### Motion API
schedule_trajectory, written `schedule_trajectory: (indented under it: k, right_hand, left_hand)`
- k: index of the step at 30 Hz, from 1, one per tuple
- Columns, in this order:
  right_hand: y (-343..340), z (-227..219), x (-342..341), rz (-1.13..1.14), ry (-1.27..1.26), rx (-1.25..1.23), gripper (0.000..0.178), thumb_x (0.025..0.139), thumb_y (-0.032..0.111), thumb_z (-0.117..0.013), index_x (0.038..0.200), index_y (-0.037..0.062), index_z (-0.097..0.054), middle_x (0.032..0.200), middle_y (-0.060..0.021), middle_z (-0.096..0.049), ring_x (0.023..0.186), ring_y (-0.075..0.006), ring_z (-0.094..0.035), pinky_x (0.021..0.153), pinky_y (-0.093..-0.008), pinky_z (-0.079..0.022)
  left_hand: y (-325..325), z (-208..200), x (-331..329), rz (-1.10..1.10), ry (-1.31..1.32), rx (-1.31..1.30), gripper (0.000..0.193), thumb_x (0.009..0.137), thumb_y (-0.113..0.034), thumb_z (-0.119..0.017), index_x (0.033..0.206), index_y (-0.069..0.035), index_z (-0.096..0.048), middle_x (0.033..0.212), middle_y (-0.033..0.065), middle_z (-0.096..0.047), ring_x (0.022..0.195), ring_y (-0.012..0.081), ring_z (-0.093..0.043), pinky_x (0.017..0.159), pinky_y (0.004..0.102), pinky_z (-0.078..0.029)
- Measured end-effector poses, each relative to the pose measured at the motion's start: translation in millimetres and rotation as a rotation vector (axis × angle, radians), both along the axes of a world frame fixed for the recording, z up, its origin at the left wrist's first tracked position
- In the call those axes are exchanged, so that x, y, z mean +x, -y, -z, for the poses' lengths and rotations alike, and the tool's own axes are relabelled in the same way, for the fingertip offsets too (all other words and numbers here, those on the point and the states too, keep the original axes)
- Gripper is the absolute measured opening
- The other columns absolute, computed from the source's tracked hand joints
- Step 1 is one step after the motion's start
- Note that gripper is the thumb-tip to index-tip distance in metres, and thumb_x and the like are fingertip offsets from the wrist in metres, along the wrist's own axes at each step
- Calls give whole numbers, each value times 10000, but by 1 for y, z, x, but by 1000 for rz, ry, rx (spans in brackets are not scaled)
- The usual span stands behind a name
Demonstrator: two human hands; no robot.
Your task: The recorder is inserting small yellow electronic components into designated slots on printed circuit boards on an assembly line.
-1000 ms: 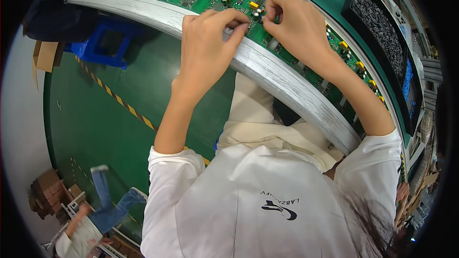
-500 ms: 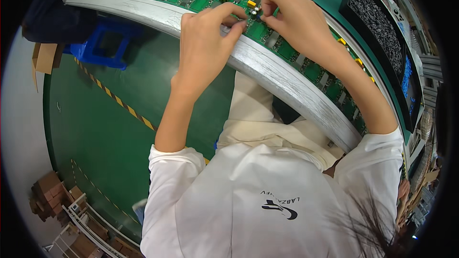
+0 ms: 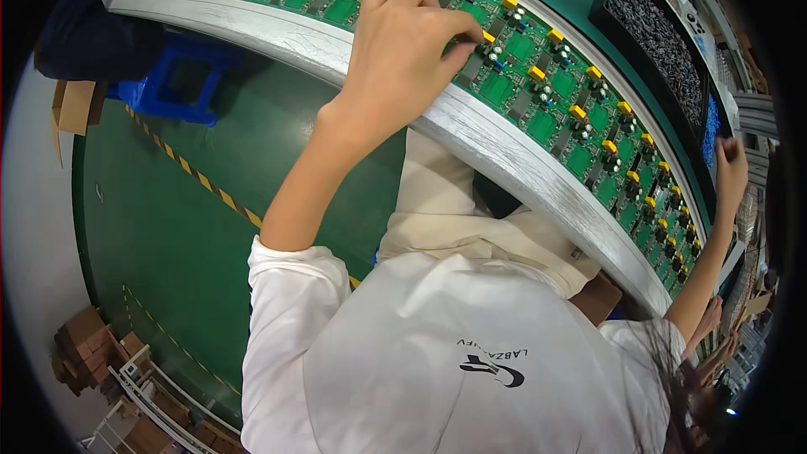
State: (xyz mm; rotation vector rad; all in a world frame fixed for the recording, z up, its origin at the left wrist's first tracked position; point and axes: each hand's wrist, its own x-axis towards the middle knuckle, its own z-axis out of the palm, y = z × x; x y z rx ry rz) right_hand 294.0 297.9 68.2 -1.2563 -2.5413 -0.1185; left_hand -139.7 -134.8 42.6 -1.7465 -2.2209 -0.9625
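Observation:
A long line of green circuit boards [image 3: 496, 89] lies along a metal rail [image 3: 504, 147] in front of me. The boards carry yellow block components [image 3: 536, 73], small cylindrical capacitors and little blue parts. Over the near boards bends my left hand [image 3: 408, 55], thumb and index finger closed together beside a yellow component; whatever they pinch is hidden. Far to the right, my right hand [image 3: 733, 170] is at the black tray's section of small blue components [image 3: 712, 122]. Its fingers are curled together, and I cannot see what is between them.
A black tray [image 3: 598, 10] of many small dark parts sits on the green bench beyond the boards. At upper left are another person's dark sleeve [image 3: 92, 34], a blue stool [image 3: 181, 84] and a cardboard box [image 3: 80, 105]. Another person's hands [image 3: 710, 336] show at lower right.
My right hand has left the boards and moved far right to the blue components. My left hand has shifted slightly right and stays over the boards.

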Motion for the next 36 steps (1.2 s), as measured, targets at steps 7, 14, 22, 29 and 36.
schedule_trajectory:
  k: [7,14,22,29,36]
  right_hand:
    - [-16,30,35,118,-30,-117,230,947,263,-599,978,36,-609,745,-22,-504,686,-98,-482,653,-241,-413]
    - [-10,25,-6,63,-216,-473,198,965,244,-575,1005,52,-599,749,43,-468,656,-34,-399,592,-193,-331]
    - [-9,33,-5,101,-354,-497,209,972,242,-568,1023,42,-599,769,59,-469,658,-24,-380,579,-194,-306]
    - [-22,41,6,34,-356,-425,216,977,232,-560,1043,32,-604,787,60,-487,672,-18,-381,589,-191,-306]
    - [-19,40,2,60,-361,-418,223,977,225,-560,1053,20,-604,805,58,-500,687,-17,-397,604,-182,-320]
  left_hand:
    - [-3,2,5,-24,-49,-13,112,739,-104,-732,848,-93,-708,775,1,-668,867,195,-553,836,365,-358]
    - [-2,-2,5,-25,25,-81,104,743,-92,-721,842,-88,-692,777,2,-675,863,202,-554,844,371,-361]
    - [3,-5,-1,-74,45,-72,104,767,-98,-709,866,-111,-680,778,6,-661,817,188,-548,841,352,-345]
    - [0,0,2,-11,-4,-21,111,776,-93,-706,883,-117,-688,822,-4,-669,801,183,-534,826,345,-341]
    - [-2,7,-1,-6,-21,23,94,759,-103,-729,850,-116,-711,814,-15,-678,799,180,-537,810,341,-347]
